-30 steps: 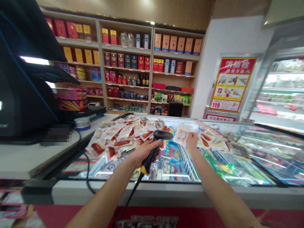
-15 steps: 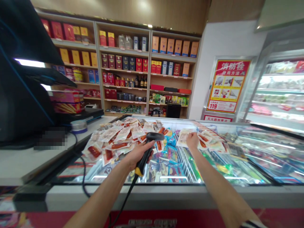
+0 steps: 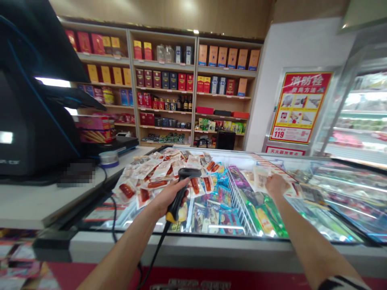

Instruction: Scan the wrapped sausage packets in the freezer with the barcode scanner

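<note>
Head view: the left hand [image 3: 169,196] held the scanner [image 3: 178,195] above the freezer [image 3: 211,241], fingers wrapped around its handle. The handle's axis sloped lower-left to upper-right; its head pointed right. The right hand's [image 3: 276,186] fingers gripped a packet [image 3: 260,178].

Both bare forearms reach forward from the lower edge, slanting inward. The left forearm [image 3: 128,245] ends in a closed left grip [image 3: 169,197], fingers curled and thumb stretched forward along the top. The right forearm [image 3: 313,237] extends farther forward; the right grip [image 3: 277,186] has its back upward and its fingers bent.
</note>
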Motion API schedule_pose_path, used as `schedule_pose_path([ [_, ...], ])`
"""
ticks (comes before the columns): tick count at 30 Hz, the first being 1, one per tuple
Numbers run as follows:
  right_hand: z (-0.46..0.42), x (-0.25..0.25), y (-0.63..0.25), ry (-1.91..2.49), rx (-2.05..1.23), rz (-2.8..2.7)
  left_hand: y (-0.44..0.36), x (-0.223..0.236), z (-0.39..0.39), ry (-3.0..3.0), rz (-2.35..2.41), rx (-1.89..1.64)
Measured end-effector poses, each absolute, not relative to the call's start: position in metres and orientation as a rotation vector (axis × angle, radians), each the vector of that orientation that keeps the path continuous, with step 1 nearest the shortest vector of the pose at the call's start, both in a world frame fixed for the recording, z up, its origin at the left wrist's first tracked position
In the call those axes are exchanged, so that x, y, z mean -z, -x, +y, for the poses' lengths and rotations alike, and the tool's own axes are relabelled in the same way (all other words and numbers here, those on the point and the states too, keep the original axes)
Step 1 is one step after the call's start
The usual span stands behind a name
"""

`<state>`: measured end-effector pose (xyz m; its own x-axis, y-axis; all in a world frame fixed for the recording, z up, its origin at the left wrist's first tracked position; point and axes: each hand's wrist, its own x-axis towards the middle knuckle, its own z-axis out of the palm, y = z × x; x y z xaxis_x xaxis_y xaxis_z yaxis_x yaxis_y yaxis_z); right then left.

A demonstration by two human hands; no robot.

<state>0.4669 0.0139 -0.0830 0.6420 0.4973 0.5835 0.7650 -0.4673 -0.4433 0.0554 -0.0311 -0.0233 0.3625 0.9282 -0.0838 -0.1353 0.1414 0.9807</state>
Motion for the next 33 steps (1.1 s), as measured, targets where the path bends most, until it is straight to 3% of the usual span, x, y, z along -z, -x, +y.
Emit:
schedule_pose_path([
  [6, 0.016, 0.058, -0.409, 1.917, 0.707, -0.912, -0.049, 0.027, -0.032, -1.176, 0.879, -0.951],
  [12, 0.027, 0.061, -0.269, 2.004, 0.162, -1.681, -0.05, 0.03, -0.039, -1.222, 0.879, -0.913],
  [15, 0.031, 0.072, -0.237, 2.044, 0.107, -1.754, -0.049, 0.031, -0.039, -1.243, 0.86, -0.911],
  [33, 0.03, 0.086, -0.327, 1.545, 0.036, -1.36, -0.077, 0.018, -0.041, -1.276, 0.822, -0.889],
])
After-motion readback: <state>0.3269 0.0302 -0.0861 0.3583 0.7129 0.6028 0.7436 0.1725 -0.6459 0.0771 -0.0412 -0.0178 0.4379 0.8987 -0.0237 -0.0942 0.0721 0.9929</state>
